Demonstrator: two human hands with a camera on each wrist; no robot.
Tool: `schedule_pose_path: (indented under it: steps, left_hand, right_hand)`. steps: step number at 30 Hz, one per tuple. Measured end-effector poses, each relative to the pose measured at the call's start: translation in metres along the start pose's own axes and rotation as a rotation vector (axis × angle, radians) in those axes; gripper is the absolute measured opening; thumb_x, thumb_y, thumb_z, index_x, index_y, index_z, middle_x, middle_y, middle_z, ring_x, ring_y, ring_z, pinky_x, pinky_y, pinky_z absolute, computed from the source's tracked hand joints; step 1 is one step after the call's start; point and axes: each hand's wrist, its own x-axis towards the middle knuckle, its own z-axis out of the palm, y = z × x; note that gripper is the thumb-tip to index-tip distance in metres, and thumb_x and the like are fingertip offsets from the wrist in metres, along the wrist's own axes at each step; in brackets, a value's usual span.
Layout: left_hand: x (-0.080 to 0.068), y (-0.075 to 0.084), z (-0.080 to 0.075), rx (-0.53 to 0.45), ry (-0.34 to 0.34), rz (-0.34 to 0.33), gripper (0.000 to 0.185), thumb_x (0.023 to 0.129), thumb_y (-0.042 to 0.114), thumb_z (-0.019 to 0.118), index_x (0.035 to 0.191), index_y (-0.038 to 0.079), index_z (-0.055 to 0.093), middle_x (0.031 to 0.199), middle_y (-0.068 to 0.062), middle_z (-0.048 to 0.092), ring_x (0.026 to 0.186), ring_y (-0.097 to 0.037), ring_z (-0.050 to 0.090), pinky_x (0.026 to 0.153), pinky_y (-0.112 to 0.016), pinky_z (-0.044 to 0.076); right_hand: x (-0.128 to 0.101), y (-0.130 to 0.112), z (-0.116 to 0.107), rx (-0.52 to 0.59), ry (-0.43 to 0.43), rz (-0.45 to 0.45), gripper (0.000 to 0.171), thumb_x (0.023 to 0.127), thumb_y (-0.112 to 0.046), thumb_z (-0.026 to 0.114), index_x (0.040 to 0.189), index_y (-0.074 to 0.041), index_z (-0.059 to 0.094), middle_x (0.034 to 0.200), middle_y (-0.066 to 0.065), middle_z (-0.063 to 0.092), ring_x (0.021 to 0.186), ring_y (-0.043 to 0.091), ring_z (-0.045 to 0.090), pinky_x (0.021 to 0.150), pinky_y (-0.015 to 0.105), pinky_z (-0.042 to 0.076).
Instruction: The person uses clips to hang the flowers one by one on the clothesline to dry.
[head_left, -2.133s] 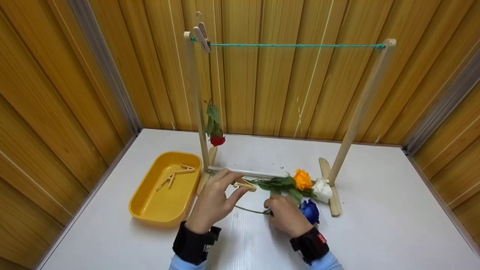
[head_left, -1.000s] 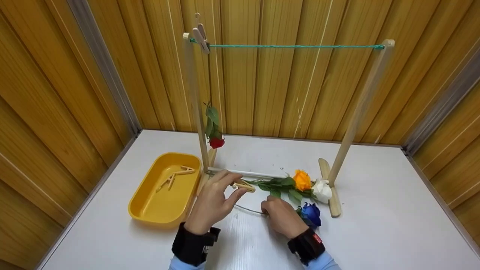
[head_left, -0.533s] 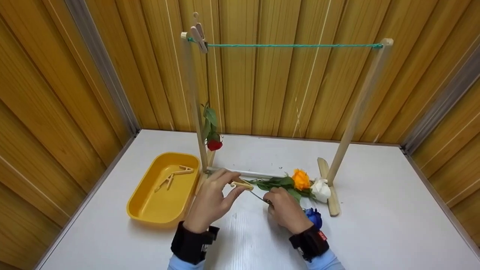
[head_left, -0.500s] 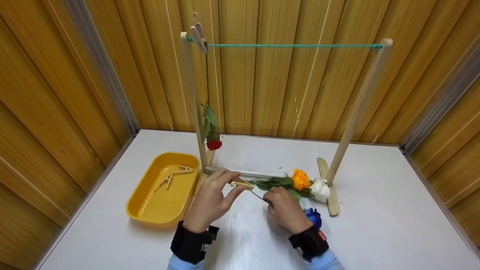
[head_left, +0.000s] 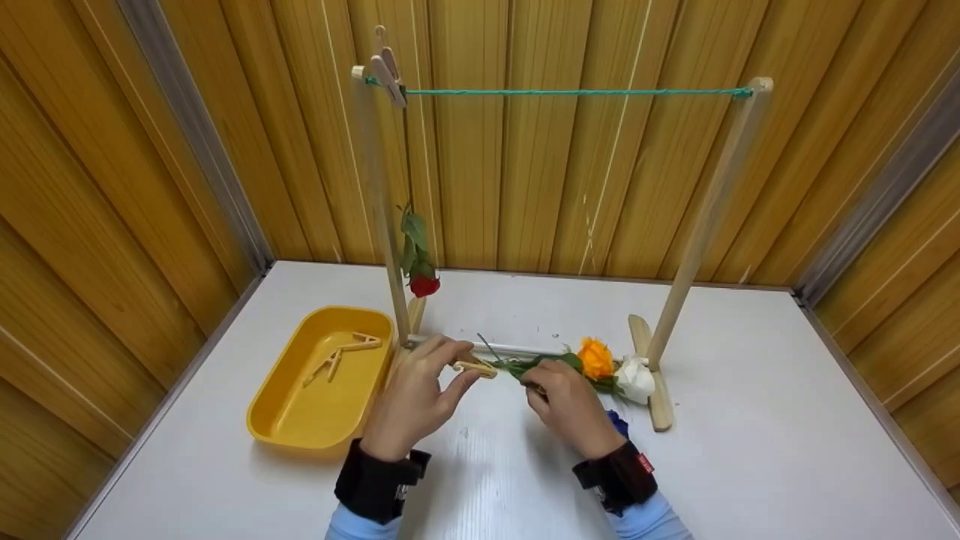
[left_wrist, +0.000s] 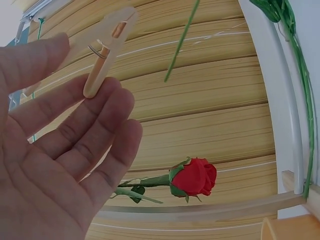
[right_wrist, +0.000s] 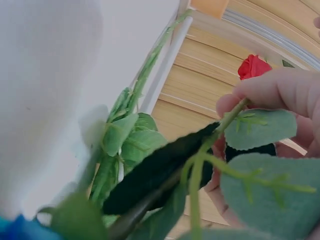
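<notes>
- At the centre of the head view, the left hand (head_left: 409, 397) pinches a pale wooden clothespin (head_left: 474, 367) between thumb and fingers (left_wrist: 90, 125); the left wrist view shows the peg against the fingertips, the other fingers loosely spread.
- Just right of it, the right hand (head_left: 568, 405) curls its fingers (right_wrist: 280, 90) round the green stem of a blue rose (head_left: 616, 423), whose bloom peeks out below the wrist; the stem tip (head_left: 487, 346) slants up toward the clothespin.
- Behind the hands, an orange rose (head_left: 595, 358) and a white rose (head_left: 636, 379) lie side by side on the white surface (head_left: 750, 450), beside the right foot of a wooden drying rack (head_left: 697, 217).
- A green cord (head_left: 570, 92) runs across the top of the frame between the rack's two posts; at its left end a second peg (head_left: 386, 69) holds a red rose (head_left: 424, 285) hanging head down.
- At lower left, a yellow tray (head_left: 285, 431) holds more loose pegs (head_left: 341, 354).
</notes>
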Motion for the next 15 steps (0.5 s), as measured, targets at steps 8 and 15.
schedule_pose_path:
  steps: [8, 15]
  left_hand:
    - [0.016, -0.003, -0.008, -0.038, -0.047, -0.023, 0.029, 0.093, 0.016, 0.078, 0.119, 0.004, 0.073, 0.103, -0.005, 0.070, 0.093, -0.020, 0.068, 0.086, -0.037, 0.060]
    - [0.033, 0.001, -0.013, -0.015, -0.104, -0.026, 0.030, 0.094, 0.013, 0.077, 0.122, 0.004, 0.071, 0.107, -0.007, 0.069, 0.096, -0.023, 0.066, 0.087, -0.037, 0.059]
  right_hand:
    - [0.010, 0.001, -0.009, 0.195, 0.027, 0.003, 0.011, 0.091, 0.001, 0.074, 0.093, -0.009, 0.075, 0.089, 0.001, 0.069, 0.077, 0.012, 0.060, 0.069, 0.030, 0.053]
    - [0.021, -0.003, -0.017, 0.344, -0.005, 0.045, 0.010, 0.094, -0.001, 0.072, 0.099, -0.008, 0.076, 0.089, -0.001, 0.069, 0.075, 0.009, 0.058, 0.068, 0.025, 0.050]
